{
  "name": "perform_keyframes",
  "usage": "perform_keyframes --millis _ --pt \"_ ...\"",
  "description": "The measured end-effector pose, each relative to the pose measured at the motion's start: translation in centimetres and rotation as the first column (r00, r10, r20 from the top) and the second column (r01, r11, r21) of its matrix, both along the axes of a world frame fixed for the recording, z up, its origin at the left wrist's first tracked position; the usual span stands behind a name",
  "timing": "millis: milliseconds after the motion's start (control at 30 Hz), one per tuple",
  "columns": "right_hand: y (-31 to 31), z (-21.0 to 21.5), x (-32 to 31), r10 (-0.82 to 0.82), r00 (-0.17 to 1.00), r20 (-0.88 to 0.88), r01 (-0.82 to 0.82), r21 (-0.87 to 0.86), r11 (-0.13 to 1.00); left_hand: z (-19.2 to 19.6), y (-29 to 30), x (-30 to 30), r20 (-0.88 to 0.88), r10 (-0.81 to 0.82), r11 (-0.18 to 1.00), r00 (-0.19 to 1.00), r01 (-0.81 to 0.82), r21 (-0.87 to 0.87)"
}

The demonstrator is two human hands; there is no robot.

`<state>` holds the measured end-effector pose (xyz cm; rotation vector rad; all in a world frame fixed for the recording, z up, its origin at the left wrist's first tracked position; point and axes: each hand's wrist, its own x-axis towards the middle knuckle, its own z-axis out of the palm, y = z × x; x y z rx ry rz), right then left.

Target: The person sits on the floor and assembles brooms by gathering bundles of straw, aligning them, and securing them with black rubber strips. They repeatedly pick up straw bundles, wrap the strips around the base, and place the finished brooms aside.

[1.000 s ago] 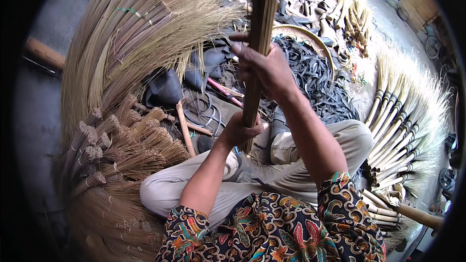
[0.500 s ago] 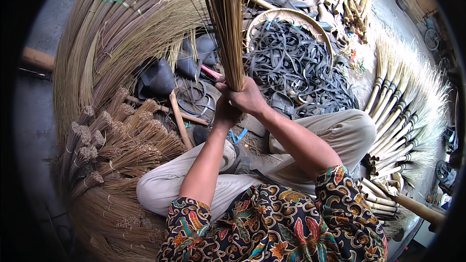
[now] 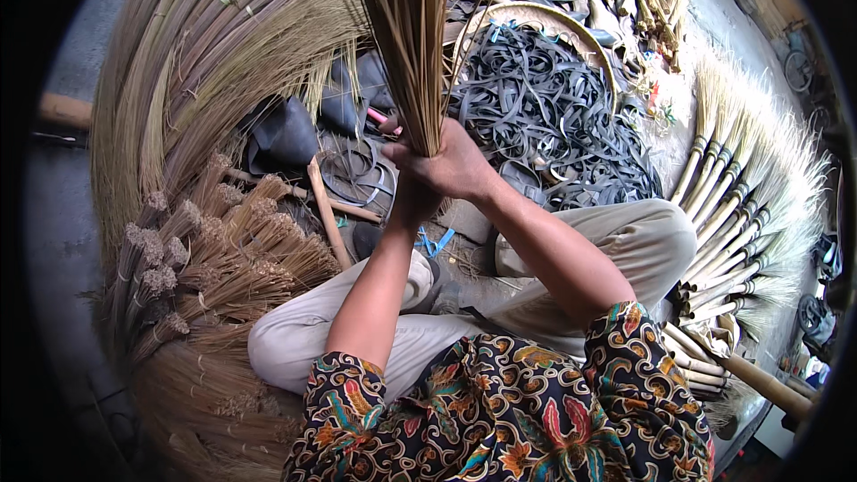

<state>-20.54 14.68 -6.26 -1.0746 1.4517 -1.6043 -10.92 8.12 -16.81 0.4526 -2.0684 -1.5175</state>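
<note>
Compared with the frame half a second earlier, the bundle (image 3: 406, 36) is seen larger and higher in the frame, its strands now filling the upper centre; the hands are found slightly right of their former place. A second ago the same grip was set on a narrower, stick-like part, with the left hand lower and apart from the right; the two hands are now joined.

At the left of the frame, loose straw sheaves (image 3: 205, 62) are fanned in an arc, with tied tufts (image 3: 192, 250) lying below them toward the lower left.

At centre, the bundle is held upright. Its long axis runs nearly vertical, tilted slightly left at the top. The gathered end points down into the hands; the strands spread upward and are cut off by the upper edge.

The left hand (image 3: 412, 201) is closed under the right, mostly hidden by it; what it clasps cannot be told for certain. The right hand (image 3: 446, 161) is wrapped tight round the bundle's lower end, above the lap.

Right of centre, a round basket (image 3: 553, 13) filled with dark rubber strips (image 3: 544, 116) is seen behind the hands. At the right edge, finished brooms (image 3: 741, 205) are laid in a fan, handles toward the person's knee.
</note>
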Motion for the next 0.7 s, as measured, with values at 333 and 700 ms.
perform_keyframes --millis 333,700 --pt "-0.3 -0.8 0.6 -0.103 0.988 -0.115 0.086 -0.149 0.985 -1.5 -1.4 0.8 0.033 -0.026 0.967 0.999 0.034 -0.253" --pt "-0.5 -1.0 1.1 -0.075 0.994 -0.080 0.089 0.188 0.978 -5.4 1.9 1.5 -0.007 0.080 0.983 0.997 -0.078 0.167"
